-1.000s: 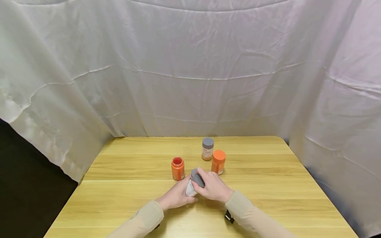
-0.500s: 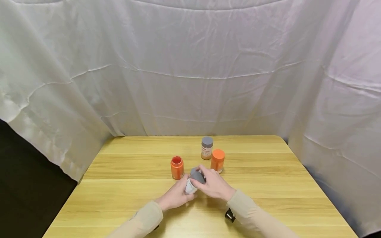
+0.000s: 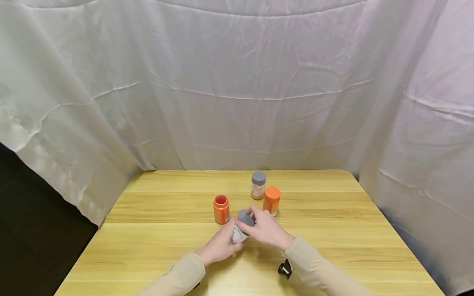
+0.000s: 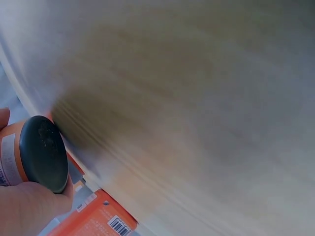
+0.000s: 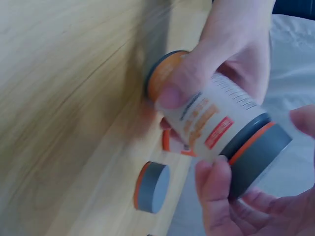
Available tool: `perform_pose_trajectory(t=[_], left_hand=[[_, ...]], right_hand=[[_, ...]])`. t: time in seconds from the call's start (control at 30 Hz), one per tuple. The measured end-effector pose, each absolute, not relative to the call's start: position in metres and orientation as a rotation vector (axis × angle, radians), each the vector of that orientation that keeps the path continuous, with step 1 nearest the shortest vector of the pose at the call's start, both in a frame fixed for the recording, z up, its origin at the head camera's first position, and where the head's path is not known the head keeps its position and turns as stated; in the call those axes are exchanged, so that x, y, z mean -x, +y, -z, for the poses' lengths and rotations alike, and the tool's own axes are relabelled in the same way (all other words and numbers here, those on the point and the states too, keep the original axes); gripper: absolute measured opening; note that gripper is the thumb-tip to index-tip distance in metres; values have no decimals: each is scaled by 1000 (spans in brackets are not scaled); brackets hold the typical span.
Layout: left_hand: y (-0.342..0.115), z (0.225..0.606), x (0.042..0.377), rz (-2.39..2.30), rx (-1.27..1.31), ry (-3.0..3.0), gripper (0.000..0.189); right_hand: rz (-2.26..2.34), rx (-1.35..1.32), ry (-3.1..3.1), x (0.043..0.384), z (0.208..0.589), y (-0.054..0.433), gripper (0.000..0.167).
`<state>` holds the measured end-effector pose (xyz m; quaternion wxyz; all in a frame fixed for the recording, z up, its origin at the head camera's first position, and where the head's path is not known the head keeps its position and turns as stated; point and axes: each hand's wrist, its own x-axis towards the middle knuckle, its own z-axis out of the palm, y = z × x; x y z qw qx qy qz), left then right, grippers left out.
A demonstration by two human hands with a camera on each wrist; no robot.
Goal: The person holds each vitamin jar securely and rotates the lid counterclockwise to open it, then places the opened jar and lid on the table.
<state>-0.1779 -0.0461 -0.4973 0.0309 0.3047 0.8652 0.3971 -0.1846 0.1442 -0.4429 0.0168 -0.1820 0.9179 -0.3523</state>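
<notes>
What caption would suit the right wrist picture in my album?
Left grip round a labelled jar, right grip at its grey lid; another grey lid rests on the table.

White-labelled jar (image 5: 216, 115): middle covered by the left hand (image 5: 224, 51), small print blurred in the right wrist view, one end cut off by the left edge in the left wrist view. Right hand (image 5: 270, 216), cropped by the right and bottom edges in its own wrist view; orange-capped jar (image 3: 272, 199), lower part partly behind that hand in the head view; grey lid (image 3: 242, 213), partly masked there. Black wrist device (image 3: 284, 269), partly under the beige sleeve (image 3: 301, 255), too small to identify; counter (image 3: 370, 250), near edge out of frame.
</notes>
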Motion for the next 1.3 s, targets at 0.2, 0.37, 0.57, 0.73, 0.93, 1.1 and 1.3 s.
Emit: perform_pose_trajectory(t=[0.2,0.37,0.57,0.73,0.93,1.1,1.3], left_hand=[[-45,495,176,-1203,-931,2691,61],[-45,494,175,-1181,-905,2693,62],[-45,495,177,-1158,-909,2708,62],[-45,495,178,-1163,-931,2697,61],[-45,495,179,-1177,-928,2677,59],[-45,497,182,-1181,-900,2671,59],[-45,498,183,-1204,-900,2653,59]], right_hand=[[1068,538,2853,182,436,143,47],[1053,550,2856,182,433,143,38],[1038,585,2846,184,431,143,29],[1000,647,2833,186,431,144,26],[960,738,2837,187,430,145,28],[939,840,2837,187,429,146,31],[909,910,2810,190,432,150,38]])
